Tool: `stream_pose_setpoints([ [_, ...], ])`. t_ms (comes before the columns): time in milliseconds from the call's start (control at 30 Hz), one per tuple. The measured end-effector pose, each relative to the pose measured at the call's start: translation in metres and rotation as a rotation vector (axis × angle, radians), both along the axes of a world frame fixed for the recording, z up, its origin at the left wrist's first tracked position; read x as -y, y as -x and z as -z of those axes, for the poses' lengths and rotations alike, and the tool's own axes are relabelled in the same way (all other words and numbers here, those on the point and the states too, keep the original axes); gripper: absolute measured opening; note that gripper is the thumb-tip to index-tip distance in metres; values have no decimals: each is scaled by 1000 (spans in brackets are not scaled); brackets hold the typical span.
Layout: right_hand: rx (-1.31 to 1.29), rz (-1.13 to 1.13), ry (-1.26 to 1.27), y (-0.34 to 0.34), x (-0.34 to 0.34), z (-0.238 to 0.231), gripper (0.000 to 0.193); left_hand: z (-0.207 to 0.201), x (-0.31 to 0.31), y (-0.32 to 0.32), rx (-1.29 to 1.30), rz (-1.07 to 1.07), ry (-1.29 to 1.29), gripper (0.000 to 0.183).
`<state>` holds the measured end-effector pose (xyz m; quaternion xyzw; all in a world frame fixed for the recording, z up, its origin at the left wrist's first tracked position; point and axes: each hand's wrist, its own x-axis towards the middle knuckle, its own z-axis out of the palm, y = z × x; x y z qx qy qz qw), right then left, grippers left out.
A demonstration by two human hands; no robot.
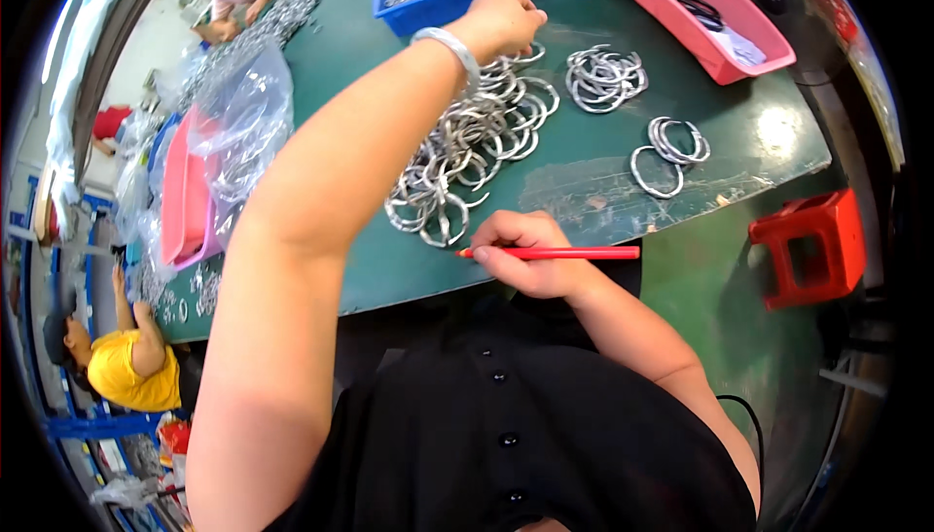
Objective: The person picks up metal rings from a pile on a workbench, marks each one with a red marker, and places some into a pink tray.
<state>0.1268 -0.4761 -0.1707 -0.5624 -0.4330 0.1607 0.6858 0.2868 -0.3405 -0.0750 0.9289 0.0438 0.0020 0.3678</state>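
Note:
My left hand point(501, 22) reaches over the far end of a heap of silver open bangles point(477, 133) on the green table. Its fingers are curled, and what they hold, if anything, is hidden; a bangle lies just below the fingertips. On that wrist sits a pale silver bangle point(450, 49). Near the table's front edge, my right hand point(530, 250) is closed around a red pen point(584, 253), its tip pointing left by the heap's near end. A smaller pile of bangles point(606, 79) lies to the right, with several loose bangles point(671, 153) nearer the right edge.
A blue bin point(389, 18) of silver pieces stands at the back, a pink bin point(720, 70) at the back right. Clear plastic bags point(253, 114) and a pink tray point(185, 201) are left. A red stool point(837, 250) stands on the floor right. Two people sit left.

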Motion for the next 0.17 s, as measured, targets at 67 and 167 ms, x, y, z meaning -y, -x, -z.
stream_pose_setpoints([
  [67,-35,1,6,-3,3,4,5,-4,-23,15,54,51,-75,26],
  [167,-104,-19,22,-5,3,8,6,-6,-68,49,128,126,-230,24],
])
